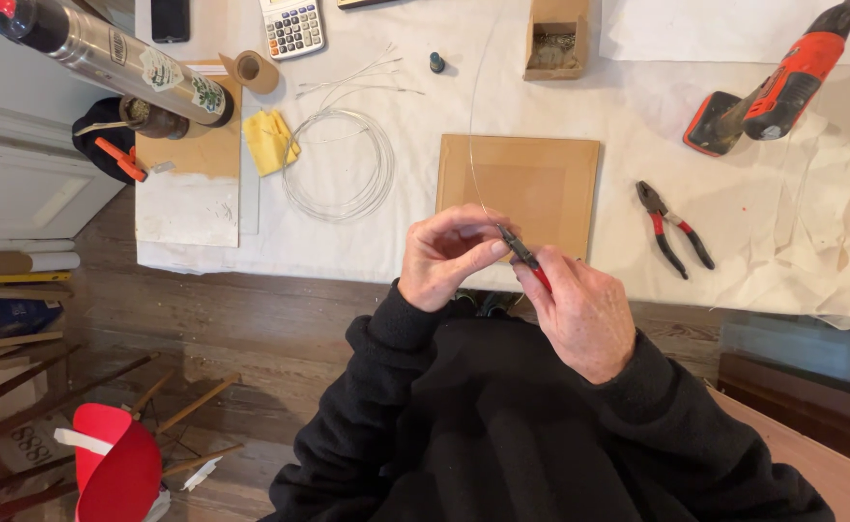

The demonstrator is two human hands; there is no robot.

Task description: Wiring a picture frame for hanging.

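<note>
Right hand (584, 314) clenched around red-handled small pliers (523, 255); left hand (452, 256) fingertips pinch a thin wire (471, 135) at the plier tip, at the table's (425, 242) near edge, above the brown board (550, 184)

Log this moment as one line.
left hand: pinches wire | right hand: grips small pliers at wire | spare pliers: on table

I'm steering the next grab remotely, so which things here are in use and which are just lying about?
In use: left hand pinching thin wire; right hand gripping small red-handled pliers.

Lying about: wire coil, second pliers, red drill, calculator, small cardboard box, yellow cloth, brown board.
</note>
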